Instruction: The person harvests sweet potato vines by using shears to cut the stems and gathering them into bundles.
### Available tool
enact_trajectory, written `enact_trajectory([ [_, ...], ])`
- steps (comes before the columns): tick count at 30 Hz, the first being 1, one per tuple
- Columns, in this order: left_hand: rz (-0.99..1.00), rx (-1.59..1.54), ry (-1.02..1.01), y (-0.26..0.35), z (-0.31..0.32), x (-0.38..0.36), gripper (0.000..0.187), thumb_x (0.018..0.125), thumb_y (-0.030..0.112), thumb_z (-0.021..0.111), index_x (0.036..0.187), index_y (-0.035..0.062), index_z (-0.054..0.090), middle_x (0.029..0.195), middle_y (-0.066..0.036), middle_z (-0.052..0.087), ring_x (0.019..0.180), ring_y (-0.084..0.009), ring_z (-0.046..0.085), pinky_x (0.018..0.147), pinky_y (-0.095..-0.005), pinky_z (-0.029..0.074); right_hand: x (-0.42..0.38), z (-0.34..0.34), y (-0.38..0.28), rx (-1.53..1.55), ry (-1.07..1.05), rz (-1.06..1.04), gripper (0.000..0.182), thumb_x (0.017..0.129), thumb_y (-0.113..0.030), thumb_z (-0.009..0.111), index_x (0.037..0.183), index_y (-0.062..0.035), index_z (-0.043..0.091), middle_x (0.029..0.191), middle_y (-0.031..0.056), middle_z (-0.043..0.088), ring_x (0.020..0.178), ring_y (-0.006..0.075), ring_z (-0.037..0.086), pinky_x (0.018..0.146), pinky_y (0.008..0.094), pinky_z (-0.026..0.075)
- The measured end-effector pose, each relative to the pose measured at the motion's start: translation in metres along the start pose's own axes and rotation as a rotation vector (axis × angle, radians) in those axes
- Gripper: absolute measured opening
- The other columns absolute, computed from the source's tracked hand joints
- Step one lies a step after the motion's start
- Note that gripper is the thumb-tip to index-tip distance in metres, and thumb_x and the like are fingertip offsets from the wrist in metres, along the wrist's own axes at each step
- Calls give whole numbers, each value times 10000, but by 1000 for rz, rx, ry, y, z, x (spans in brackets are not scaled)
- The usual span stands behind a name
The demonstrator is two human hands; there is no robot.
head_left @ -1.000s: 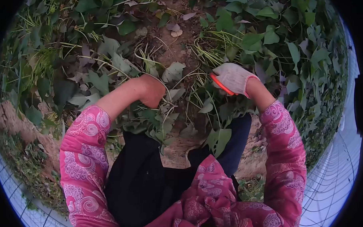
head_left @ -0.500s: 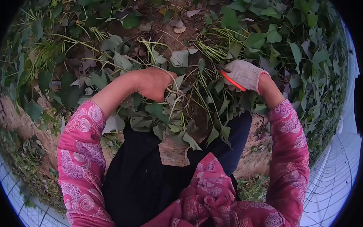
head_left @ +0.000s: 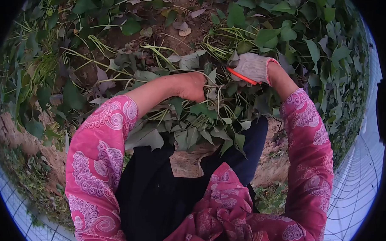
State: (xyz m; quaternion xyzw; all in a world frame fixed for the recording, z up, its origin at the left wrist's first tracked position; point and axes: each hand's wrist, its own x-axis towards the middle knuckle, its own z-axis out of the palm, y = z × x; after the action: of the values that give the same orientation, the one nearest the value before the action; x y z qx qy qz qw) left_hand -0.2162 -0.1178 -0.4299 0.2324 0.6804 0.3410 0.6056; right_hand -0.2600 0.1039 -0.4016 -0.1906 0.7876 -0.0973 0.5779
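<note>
My bare left hand [head_left: 192,86] is closed around a bunch of leafy vines [head_left: 197,135], whose stems come out beside the fist and whose leaves hang over my knees. My right hand [head_left: 251,67], in a pale knitted glove with a red cuff, is closed on an orange-handled tool [head_left: 243,76]. The tool's working end is lost among the stems, so its kind does not show. Both hands are close together, with stems [head_left: 217,85] crossing the small gap between them.
Leafy vines [head_left: 341,56] grow thickly on the right, and more stems and leaves [head_left: 46,68] spread on the left. Brown soil [head_left: 177,40] shows ahead between them. My legs [head_left: 157,185] are bent below the hands. Pale sheeting with dark grid lines [head_left: 357,187] borders the right.
My left hand has moved right, toward the gloved hand, drawing the vine bunch along. My right hand has shifted slightly left and up with the orange-handled tool.
</note>
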Motion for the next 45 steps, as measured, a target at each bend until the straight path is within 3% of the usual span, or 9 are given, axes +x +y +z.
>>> enact_trajectory([
  [4,1,29,157,5,9,-7,405,628,162,716,972,-37,637,891,-165,668,806,-280,635,729,-366,493,-4,-8,-10,18,-65,102,143,834,-195,563,841,-60,608,684,59,643,584,169,640,505,287,505],
  [5,-11,-18,138,8,6,-10,402,628,160,717,968,-39,637,875,-168,668,795,-276,636,722,-365,492,2,-6,4,-681,53,-440,102,783,-179,586,773,-78,598,686,65,631,622,212,644,524,319,505],
  [9,-53,-117,125,1,1,-9,398,624,143,711,967,-44,635,864,-181,667,790,-267,639,717,-355,491,-5,10,0,-1020,345,-487,109,728,-172,599,756,-67,585,705,75,606,656,273,633,546,331,504],
  [20,21,-241,-58,-40,7,-15,846,665,0,680,1429,69,325,1132,-70,629,1006,-135,569,921,-256,416,-30,43,-27,-93,543,-13,253,822,-228,453,795,0,561,759,226,605,736,396,593,675,446,478],
  [27,-149,-438,-18,-13,-4,-7,693,609,-30,663,1278,10,486,1074,-70,622,917,-141,561,828,-243,438,-2,85,-32,99,788,-24,266,848,-275,485,857,-16,544,772,205,603,752,387,594,653,451,475],
  [33,353,-343,41,-38,2,-9,658,659,-18,663,1291,16,484,1173,-79,605,962,-141,590,830,-296,479,-26,89,-51,383,898,-146,234,839,-239,555,863,-16,492,713,194,540,673,366,549,605,417,439],
  [37,132,-874,49,-13,-1,-74,912,678,208,798,1431,43,310,1358,-72,470,1150,-132,504,936,-371,462,-56,81,-87,708,862,-249,406,813,-149,565,1205,-53,526,747,152,548,630,266,520,620,353,449],
  [43,0,-872,272,-43,-2,-82,592,724,124,678,1280,32,498,1119,-44,603,958,-150,599,836,-309,499,-10,104,-89,550,1244,-409,488,798,-196,627,1237,-24,503,804,108,589,680,251,548,681,335,477],
  [45,57,-924,301,-19,-2,-82,553,695,118,691,1218,35,535,1006,-33,617,868,-138,601,775,-295,500,-23,112,-90,975,872,-313,346,798,-156,638,1087,-4,524,903,137,587,779,248,577,740,314,476],
])
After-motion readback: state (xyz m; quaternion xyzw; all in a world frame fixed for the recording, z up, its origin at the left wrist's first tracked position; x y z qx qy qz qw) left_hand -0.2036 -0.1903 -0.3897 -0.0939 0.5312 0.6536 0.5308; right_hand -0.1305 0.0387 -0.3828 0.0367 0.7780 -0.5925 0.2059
